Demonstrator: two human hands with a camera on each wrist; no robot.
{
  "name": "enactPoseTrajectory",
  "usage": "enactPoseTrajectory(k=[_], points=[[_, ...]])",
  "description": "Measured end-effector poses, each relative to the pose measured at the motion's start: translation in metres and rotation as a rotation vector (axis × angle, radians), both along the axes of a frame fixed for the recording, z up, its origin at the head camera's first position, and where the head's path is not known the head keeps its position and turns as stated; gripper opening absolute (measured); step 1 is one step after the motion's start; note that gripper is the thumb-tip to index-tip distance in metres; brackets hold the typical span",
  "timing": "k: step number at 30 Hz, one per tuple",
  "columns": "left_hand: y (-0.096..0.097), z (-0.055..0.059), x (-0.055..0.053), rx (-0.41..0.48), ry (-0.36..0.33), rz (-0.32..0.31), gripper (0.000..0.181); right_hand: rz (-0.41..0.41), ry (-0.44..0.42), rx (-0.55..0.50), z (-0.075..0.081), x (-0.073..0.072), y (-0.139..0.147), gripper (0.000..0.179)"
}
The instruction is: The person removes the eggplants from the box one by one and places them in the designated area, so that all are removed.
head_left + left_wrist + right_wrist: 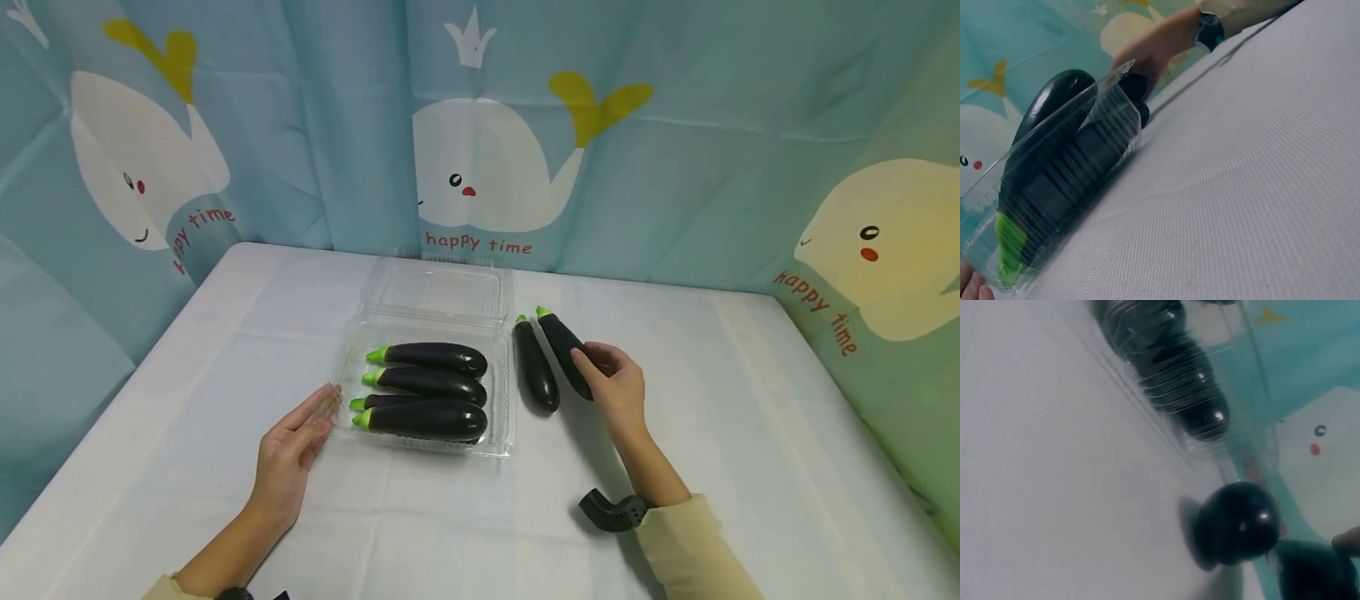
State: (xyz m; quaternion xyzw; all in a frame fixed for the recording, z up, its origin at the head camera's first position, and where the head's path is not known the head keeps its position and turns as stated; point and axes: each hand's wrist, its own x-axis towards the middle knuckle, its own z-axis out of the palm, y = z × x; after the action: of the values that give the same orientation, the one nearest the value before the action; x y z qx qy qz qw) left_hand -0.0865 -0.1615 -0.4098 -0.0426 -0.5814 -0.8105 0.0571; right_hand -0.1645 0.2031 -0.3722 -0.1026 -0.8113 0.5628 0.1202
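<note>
Eggplant (pixel 561 346) (green-tipped) held in right hand (pixel 617 387).

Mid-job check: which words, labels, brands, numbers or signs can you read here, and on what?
"happy time": blue backdrop, by the left whale.
"happy time": backdrop, below the middle whale.
"happy time": backdrop, by the right whale.
Red lettering in both wrist views: too blurred to read.
Eggplants and clear plastic clamshell: no text visible.

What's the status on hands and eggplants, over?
Left hand at edge of clear container. Right hand gripping one eggplant. At least four eggplants inside, lid open. Loose eggplant between held one and container.
</note>
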Motion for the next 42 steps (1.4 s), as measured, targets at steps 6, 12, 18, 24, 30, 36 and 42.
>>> enactPoseTrajectory(k=[6,12,18,24,30,36,42], points=[[0.000,0.000,0.001,-0.007,0.005,-0.006,0.044,-0.005,-0.002,0.036,-0.006,-0.003,-0.001,0.041],[-0.001,0.000,0.001,-0.011,0.012,-0.009,0.044,-0.006,0.000,0.079,-0.012,-0.006,-0.001,0.040],[-0.001,-0.001,0.000,-0.004,0.015,-0.012,0.044,-0.009,0.000,0.110,-0.013,-0.006,-0.004,0.039],[-0.001,-0.001,0.000,-0.007,0.003,-0.009,0.044,-0.007,-0.013,0.165,-0.018,-0.007,-0.004,0.040],[-0.001,0.000,0.000,-0.015,0.001,-0.006,0.044,-0.005,-0.007,0.191,-0.020,-0.007,-0.005,0.040],[-0.001,0.000,0.000,-0.002,0.007,-0.013,0.044,-0.002,0.005,0.211,-0.019,-0.005,-0.006,0.040],[-0.001,0.000,0.000,0.002,0.006,-0.017,0.044,-0.010,-0.001,0.225,-0.019,-0.004,-0.007,0.039]])
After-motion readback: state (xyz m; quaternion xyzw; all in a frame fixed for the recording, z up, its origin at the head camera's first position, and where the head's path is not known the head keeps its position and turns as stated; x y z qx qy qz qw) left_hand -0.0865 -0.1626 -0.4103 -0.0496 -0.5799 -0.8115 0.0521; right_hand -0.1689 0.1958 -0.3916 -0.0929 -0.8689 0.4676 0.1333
